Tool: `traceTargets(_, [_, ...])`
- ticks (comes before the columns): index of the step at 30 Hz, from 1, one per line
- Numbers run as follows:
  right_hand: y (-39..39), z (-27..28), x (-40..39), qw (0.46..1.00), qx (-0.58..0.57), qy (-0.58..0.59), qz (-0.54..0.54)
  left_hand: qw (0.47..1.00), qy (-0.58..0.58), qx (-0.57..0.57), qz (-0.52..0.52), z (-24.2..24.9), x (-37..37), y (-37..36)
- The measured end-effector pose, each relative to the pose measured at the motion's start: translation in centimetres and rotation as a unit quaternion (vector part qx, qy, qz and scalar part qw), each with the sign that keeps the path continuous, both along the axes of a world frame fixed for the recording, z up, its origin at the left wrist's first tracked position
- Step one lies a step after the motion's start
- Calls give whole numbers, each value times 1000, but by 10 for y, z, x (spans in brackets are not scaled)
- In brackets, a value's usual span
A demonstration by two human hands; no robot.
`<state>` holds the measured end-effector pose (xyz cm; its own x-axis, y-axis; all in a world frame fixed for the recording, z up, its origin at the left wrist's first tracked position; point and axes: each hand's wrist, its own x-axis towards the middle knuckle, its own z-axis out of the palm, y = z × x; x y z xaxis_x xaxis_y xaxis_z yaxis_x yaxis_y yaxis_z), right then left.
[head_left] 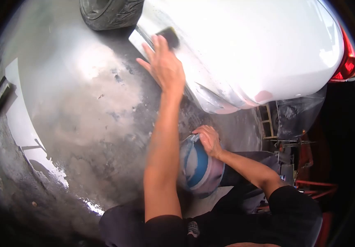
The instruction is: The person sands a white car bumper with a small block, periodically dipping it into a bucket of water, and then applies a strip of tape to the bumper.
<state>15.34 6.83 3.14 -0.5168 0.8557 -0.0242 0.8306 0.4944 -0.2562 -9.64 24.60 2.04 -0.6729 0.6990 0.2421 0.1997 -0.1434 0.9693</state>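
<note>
My left hand (166,70) is stretched out to the lower side of a white car body (259,45). A dark sanding block (170,38) with a yellowish edge, slightly blurred, is at its index fingertip and pressed against the panel; the thumb is hidden. The other fingers are spread. My right hand (209,140) grips the rim of a blue and whitish bucket (202,173), which stands tilted close to my legs. What the bucket holds cannot be seen. Pinkish and grey patches (264,96) mark the lower bumper corner.
A black tyre (111,14) is at the top, beside the panel. The concrete floor (91,123) is stained and wet-looking. A red tail light (348,61) is at the right. Behind the bumper are plastic sheeting (299,117) and a red metal frame (317,187).
</note>
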Motion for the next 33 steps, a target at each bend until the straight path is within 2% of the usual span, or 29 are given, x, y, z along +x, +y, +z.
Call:
traceTargets(2, [-1,3,0,1000,5,7,-3,1000,-7,-22,-3,13,-6,-5])
traceTargets(5, [3,-4,5,999,26,14,15,998,-4,-25,-55,7,77,-77])
traceTargets(8, [0,-8,9,999,38,3,15,999,2,-18,-41,12,78,-63])
traceTargets(11, [1,-9,7,1000,27,-1,-6,996,-74,-15,-40,33,7,-1])
traceTargets(14, [2,-5,1,999,27,-6,-18,996,-60,-27,-63,52,15,-24])
traceTargets(16, [6,-5,-12,999,31,-8,-28,995,-36,-28,-85,57,73,-74])
traceTargets(17, [6,-2,-24,996,86,24,-7,994,-23,-29,-105,56,93,-92])
traceTargets(18, [10,1,-29,988,144,52,18,994,-22,-28,-105,56,91,-89])
traceTargets(19, [11,-2,-22,988,143,50,17,995,-41,-23,-84,57,87,-79])
traceTargets(20, [11,-5,-14,993,116,33,11,996,-59,-17,-64,58,84,-67])
traceTargets(22, [0,-10,-4,996,80,21,-13,983,-167,47,-64,52,32,-23])
traceTargets(23, [1,-5,-5,998,52,13,-20,984,-149,43,-82,52,3,-10])
traceTargets(25, [-3,0,-3,999,28,7,-22,993,-79,-16,-92,54,-8,-11])
traceTargets(28, [5,-20,3,999,38,-3,-14,994,-60,-12,-89,63,86,-83])
traceTargets(30, [0,-53,14,970,-52,201,-126,993,-64,-27,-92,66,116,-103])
traceTargets(31, [4,-42,4,970,-53,204,-122,995,-85,6,-57,65,120,-97])
traceTargets(33, [2,-13,-8,984,151,90,0,991,-125,39,-13,58,106,-68])
